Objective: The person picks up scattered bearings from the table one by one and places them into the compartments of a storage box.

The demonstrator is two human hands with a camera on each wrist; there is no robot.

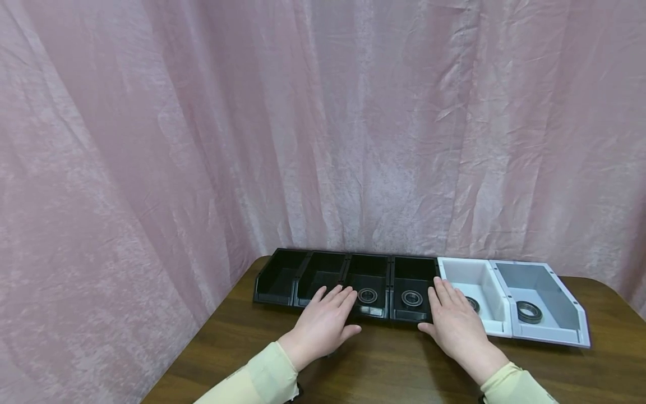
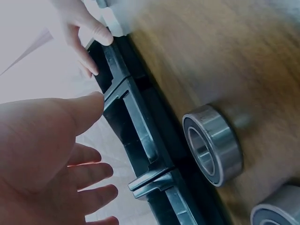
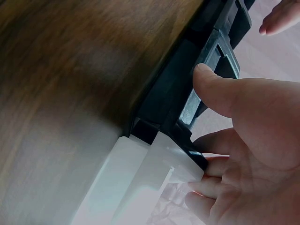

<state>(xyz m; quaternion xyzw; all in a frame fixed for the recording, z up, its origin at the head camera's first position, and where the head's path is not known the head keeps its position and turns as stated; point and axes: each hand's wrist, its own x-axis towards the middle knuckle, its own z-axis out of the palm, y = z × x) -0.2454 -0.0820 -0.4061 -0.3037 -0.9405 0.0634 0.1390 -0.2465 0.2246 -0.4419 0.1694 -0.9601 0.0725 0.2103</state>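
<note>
Several black bins (image 1: 275,299) stand side by side in a row, followed by a white bin (image 1: 497,327) and a light grey bin (image 1: 550,335). My left hand (image 1: 323,325) hovers at the front of the black bins, fingers extended and holding nothing. Over the seam between the last black bin and the white bin is my right hand (image 1: 456,325), fingers extended too, its thumb near the black front rim. Metal bearings lie inside: one bearing (image 1: 374,291) in the third black bin, another bearing (image 1: 419,295) in the fourth, a partly covered bearing (image 1: 474,304) in the white bin.
The grey bin holds a larger dark-edged bearing (image 1: 538,314). In the left wrist view, a bearing (image 2: 228,147) and a partly cropped second bearing (image 2: 283,206) rest on the wooden table (image 1: 388,365) before the bins. A pink curtain (image 1: 353,140) hangs behind.
</note>
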